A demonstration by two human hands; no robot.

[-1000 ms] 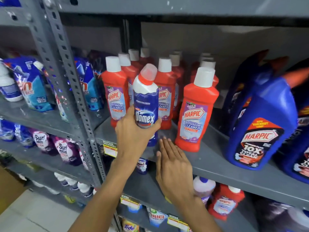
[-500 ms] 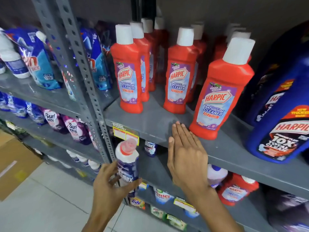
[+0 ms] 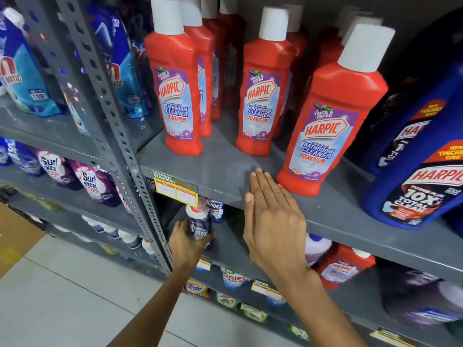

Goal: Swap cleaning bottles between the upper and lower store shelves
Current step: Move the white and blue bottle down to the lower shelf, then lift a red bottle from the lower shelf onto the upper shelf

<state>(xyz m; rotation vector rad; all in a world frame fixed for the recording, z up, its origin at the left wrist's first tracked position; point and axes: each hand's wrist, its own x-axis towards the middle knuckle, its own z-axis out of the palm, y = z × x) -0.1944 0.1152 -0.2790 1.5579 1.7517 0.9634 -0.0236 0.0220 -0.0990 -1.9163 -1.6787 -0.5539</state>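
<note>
The left hand [image 3: 186,242] is wrapped around the body of a white-and-blue Domex bottle [image 3: 199,221], fingers curled round its label, holding it upright at the front of the lower shelf [image 3: 226,244], just under the yellow price tag [image 3: 175,187]. Whether its base touches that shelf cannot be told, since the hand covers it. A second Domex bottle [image 3: 216,209] stands just behind, which suggests this one is being set among its own kind.

The right hand [image 3: 271,219] is empty, flat, with fingers pressed together and extended. Its fingertips rest on the front edge of the upper shelf [image 3: 220,166], probably to steady the person while the other arm reaches low.

Just beside those fingertips stands a red Harpic Bathroom Cleaner bottle [image 3: 333,113] with a white cap, the nearest of several; two more Harpic bottles [image 3: 175,83] [image 3: 263,86] head rows further back. A bare patch of upper shelf lies between them, a likely slot for a swapped bottle. To the right sit large blue Harpic jugs [image 3: 423,171], and another red Harpic bottle [image 3: 343,266] lies tilted on the lower shelf.
</note>
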